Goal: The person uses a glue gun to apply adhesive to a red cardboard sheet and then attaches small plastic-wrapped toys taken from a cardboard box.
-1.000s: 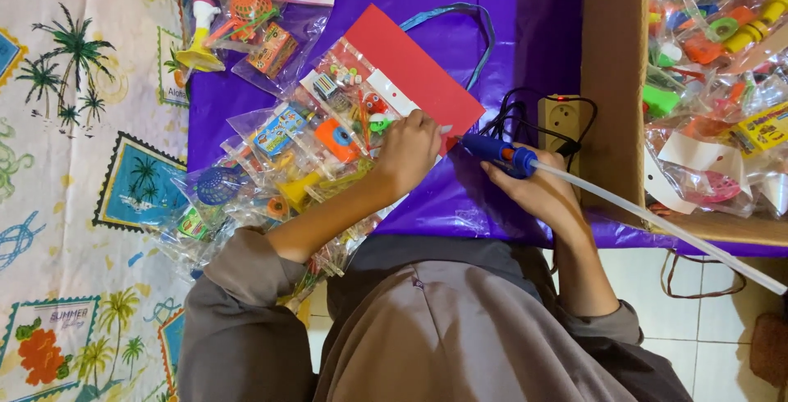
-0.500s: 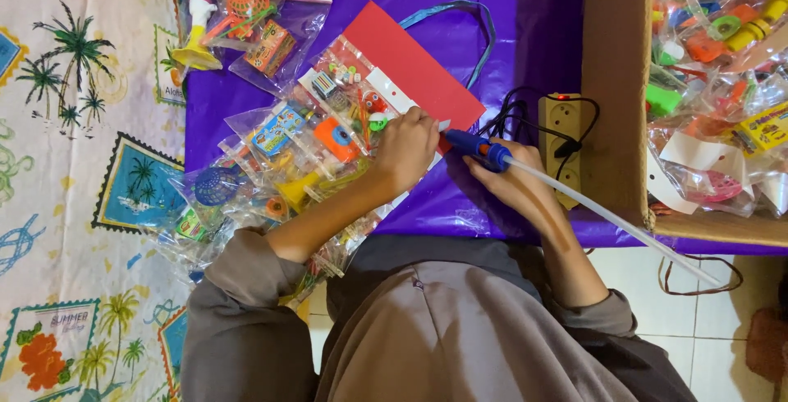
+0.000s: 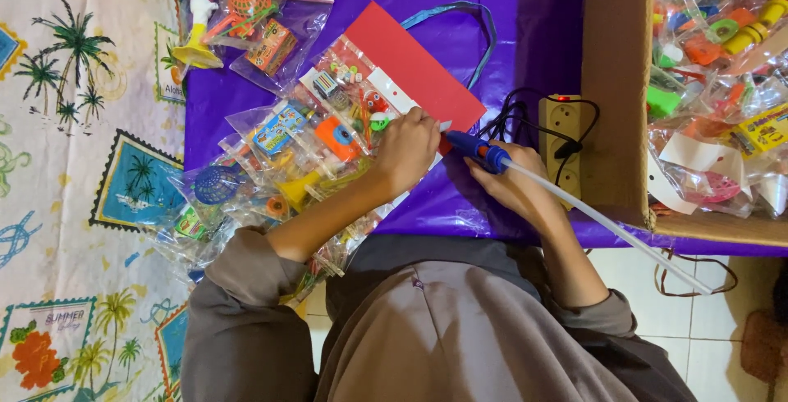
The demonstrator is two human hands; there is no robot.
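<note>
Premises: a home used for small-scale packing of toys. Evidence: white tiled floor [image 3: 722, 303]; palm-print cloth [image 3: 74, 164] and purple plastic sheet [image 3: 533, 24] spread as a work surface; cardboard box [image 3: 616, 82] full of bagged toys; power strip [image 3: 560, 143] lying loose on the sheet.

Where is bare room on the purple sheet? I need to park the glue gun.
Bare purple sheet lies between the red card and the cardboard box, above the power strip. A strip below the right hand is free too. Left of the left hand, toy packets crowd everything.
</note>
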